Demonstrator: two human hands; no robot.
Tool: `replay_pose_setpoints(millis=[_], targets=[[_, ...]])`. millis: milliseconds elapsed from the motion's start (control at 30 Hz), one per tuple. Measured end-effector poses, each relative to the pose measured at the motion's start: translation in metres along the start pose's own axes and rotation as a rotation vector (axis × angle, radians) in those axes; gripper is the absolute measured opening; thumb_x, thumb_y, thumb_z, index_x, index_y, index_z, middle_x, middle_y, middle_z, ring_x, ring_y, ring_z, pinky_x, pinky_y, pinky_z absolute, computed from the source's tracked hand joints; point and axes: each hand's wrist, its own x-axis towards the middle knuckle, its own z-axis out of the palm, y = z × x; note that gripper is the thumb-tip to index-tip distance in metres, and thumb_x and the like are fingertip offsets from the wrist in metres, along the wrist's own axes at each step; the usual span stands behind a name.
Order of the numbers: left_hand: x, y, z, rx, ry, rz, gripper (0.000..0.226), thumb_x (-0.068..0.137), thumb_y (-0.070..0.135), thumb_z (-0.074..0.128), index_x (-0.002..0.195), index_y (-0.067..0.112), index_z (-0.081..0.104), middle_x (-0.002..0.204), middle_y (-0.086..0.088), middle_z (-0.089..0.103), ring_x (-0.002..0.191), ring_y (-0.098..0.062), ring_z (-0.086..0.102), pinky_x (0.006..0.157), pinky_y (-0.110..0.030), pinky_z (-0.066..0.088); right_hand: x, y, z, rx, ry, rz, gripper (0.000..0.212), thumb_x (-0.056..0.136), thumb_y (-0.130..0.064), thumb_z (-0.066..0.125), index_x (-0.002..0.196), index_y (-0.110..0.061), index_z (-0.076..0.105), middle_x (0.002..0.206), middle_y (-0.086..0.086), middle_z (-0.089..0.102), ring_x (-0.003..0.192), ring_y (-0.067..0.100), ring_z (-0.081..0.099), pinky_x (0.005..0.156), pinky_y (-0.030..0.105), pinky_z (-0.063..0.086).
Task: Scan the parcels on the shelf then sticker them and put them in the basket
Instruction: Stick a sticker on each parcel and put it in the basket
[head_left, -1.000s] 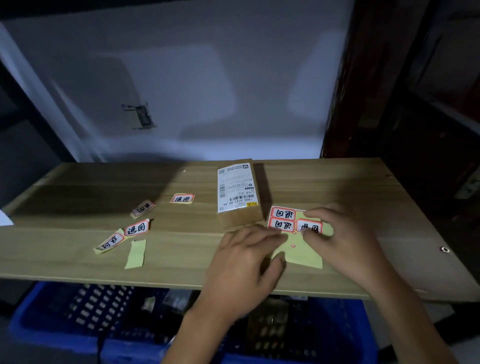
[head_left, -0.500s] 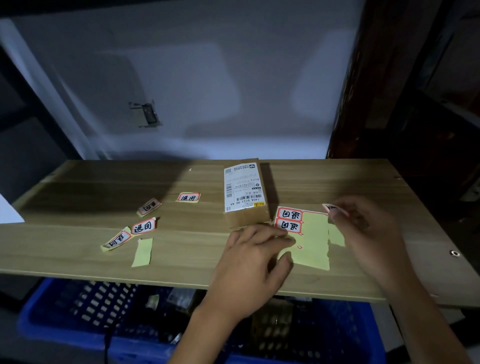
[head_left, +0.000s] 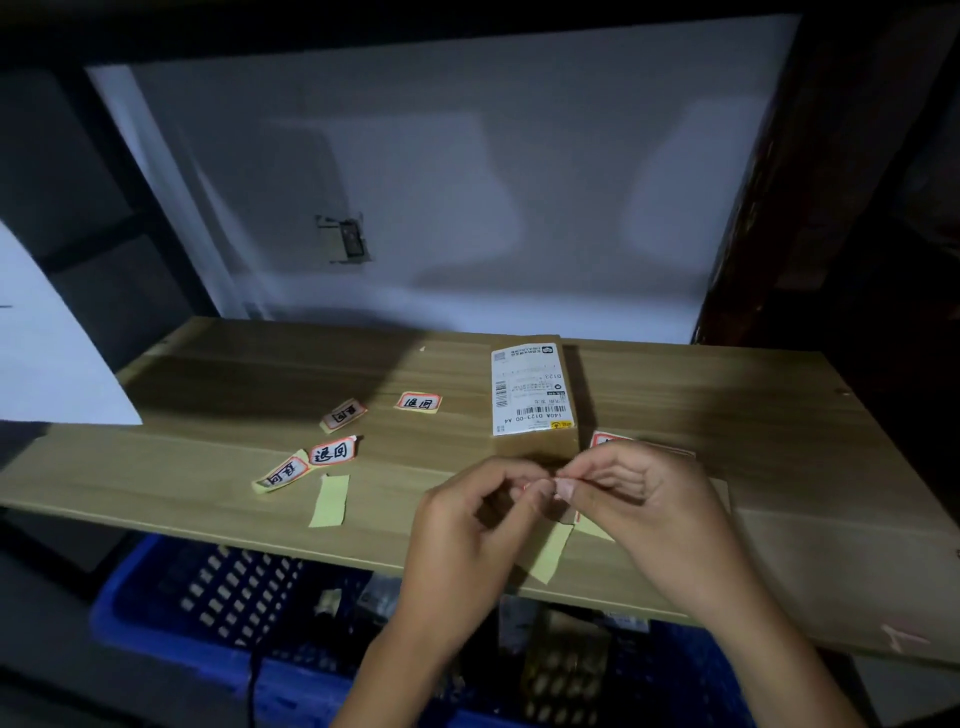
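A brown cardboard parcel (head_left: 535, 395) with a white shipping label lies on the wooden shelf (head_left: 208, 467). Just in front of it my left hand (head_left: 467, 540) and my right hand (head_left: 654, 514) meet fingertip to fingertip, pinching a small red-edged sticker (head_left: 545, 480) between them. A yellow backing strip (head_left: 550, 556) hangs below the fingers. The sticker sheet (head_left: 605, 440) lies mostly hidden behind my right hand. The blue basket (head_left: 171, 618) sits under the shelf.
Several loose red-and-white stickers (head_left: 332, 452) and a bare yellow backing strip (head_left: 330, 500) lie on the shelf's left half. A white sheet (head_left: 47, 358) leans at the far left. A dark upright post (head_left: 753, 208) bounds the shelf on the right.
My right hand peeled a sticker off the sheet and carried it left. My left hand lifted off the sheet and both hands now pinch the sticker together.
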Motion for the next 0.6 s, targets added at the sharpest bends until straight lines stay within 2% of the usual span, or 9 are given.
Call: replay_pose_setpoints(millis=[100, 167, 233, 300, 367, 467, 533, 600], targets=[[0.009, -0.002, -0.007, 0.023, 0.051, -0.029, 0.011, 0.092, 0.025, 0.08, 0.102, 0.029, 0.079, 0.091, 0.013, 0.081, 0.085, -0.004, 0.075, 0.08, -0.026, 0.058, 0.008, -0.006, 0.005, -0.076, 0.032, -0.052, 0.012, 0.08, -0.012, 0.083, 0.08, -0.023, 0.078, 0.099, -0.013, 0.076, 0.087, 0.002, 0.072, 0.077, 0.014, 0.053], [0.016, -0.006, -0.011, 0.05, 0.048, -0.032, 0.014, 0.092, 0.031, 0.078, 0.106, 0.032, 0.077, 0.094, 0.014, 0.081, 0.089, -0.006, 0.076, 0.084, -0.031, 0.06, 0.014, -0.007, 0.007, -0.235, 0.079, -0.14, 0.01, 0.079, -0.021, 0.083, 0.078, -0.028, 0.077, 0.108, -0.019, 0.07, 0.102, -0.001, 0.064, 0.081, 0.011, 0.046], [0.023, -0.008, -0.013, 0.1, 0.025, 0.013, 0.006, 0.094, 0.027, 0.079, 0.099, 0.028, 0.078, 0.096, 0.015, 0.08, 0.092, -0.005, 0.075, 0.084, -0.032, 0.059, 0.02, -0.005, 0.007, -0.345, 0.09, -0.18, 0.009, 0.08, -0.026, 0.082, 0.077, -0.032, 0.075, 0.124, -0.024, 0.063, 0.12, -0.004, 0.052, 0.09, 0.006, 0.037], [0.027, -0.009, -0.014, 0.128, 0.039, 0.068, 0.007, 0.092, 0.019, 0.082, 0.093, 0.025, 0.081, 0.106, 0.015, 0.076, 0.105, -0.007, 0.073, 0.092, -0.027, 0.056, 0.026, -0.002, 0.005, -0.356, 0.066, -0.16, 0.011, 0.082, -0.024, 0.08, 0.078, -0.031, 0.073, 0.139, -0.025, 0.054, 0.13, -0.007, 0.046, 0.099, 0.008, 0.033], [0.031, -0.01, -0.013, 0.119, 0.061, 0.066, 0.009, 0.09, 0.016, 0.083, 0.092, 0.025, 0.082, 0.115, 0.016, 0.07, 0.118, -0.008, 0.069, 0.099, -0.022, 0.052, 0.029, 0.0, 0.004, -0.341, 0.031, -0.135, 0.012, 0.084, -0.022, 0.079, 0.078, -0.03, 0.072, 0.146, -0.025, 0.049, 0.133, -0.013, 0.043, 0.102, 0.008, 0.033], [0.036, -0.013, -0.012, 0.143, 0.039, 0.058, 0.007, 0.092, 0.019, 0.082, 0.091, 0.026, 0.08, 0.123, 0.018, 0.069, 0.123, -0.004, 0.067, 0.103, -0.025, 0.051, 0.033, 0.004, 0.006, -0.341, 0.021, -0.137, 0.011, 0.085, -0.021, 0.079, 0.079, -0.028, 0.072, 0.147, -0.022, 0.05, 0.132, -0.02, 0.041, 0.101, 0.0, 0.03], [0.038, -0.016, -0.012, 0.186, 0.035, 0.058, 0.005, 0.092, 0.021, 0.082, 0.091, 0.025, 0.08, 0.124, 0.019, 0.072, 0.12, 0.004, 0.067, 0.103, -0.022, 0.051, 0.035, 0.008, 0.008, -0.316, 0.015, -0.127, 0.011, 0.085, -0.021, 0.079, 0.08, -0.028, 0.072, 0.146, -0.02, 0.051, 0.129, -0.022, 0.042, 0.108, 0.006, 0.034], [0.04, -0.018, -0.011, 0.22, 0.047, 0.071, 0.004, 0.091, 0.02, 0.082, 0.092, 0.024, 0.08, 0.121, 0.02, 0.074, 0.117, 0.009, 0.067, 0.102, -0.017, 0.05, 0.038, 0.011, 0.01, -0.323, 0.036, -0.121, 0.012, 0.084, -0.021, 0.08, 0.08, -0.028, 0.071, 0.145, -0.021, 0.052, 0.129, -0.014, 0.05, 0.111, 0.023, 0.043]])
